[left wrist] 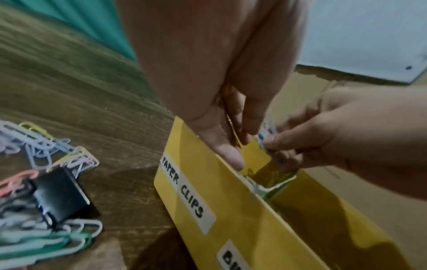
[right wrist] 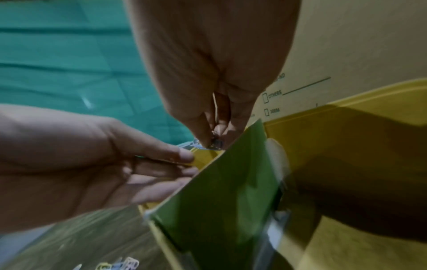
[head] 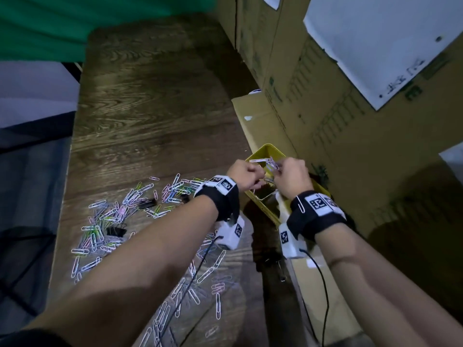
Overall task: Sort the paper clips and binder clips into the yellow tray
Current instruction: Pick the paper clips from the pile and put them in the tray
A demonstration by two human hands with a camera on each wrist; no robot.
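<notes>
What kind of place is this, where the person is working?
Probably a storeroom or office back room: printed cardboard boxes stand stacked beside a wooden table, and a green cloth hangs behind it.

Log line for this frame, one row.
left hand, right hand: pinching paper clips | over yellow tray | pile unsorted on table

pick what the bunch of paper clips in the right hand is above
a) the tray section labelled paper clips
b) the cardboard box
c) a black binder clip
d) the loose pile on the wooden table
a: the right hand pinches the paper clips over the far end of the yellow tray, the section whose label reads PAPER CLIPS.
</notes>
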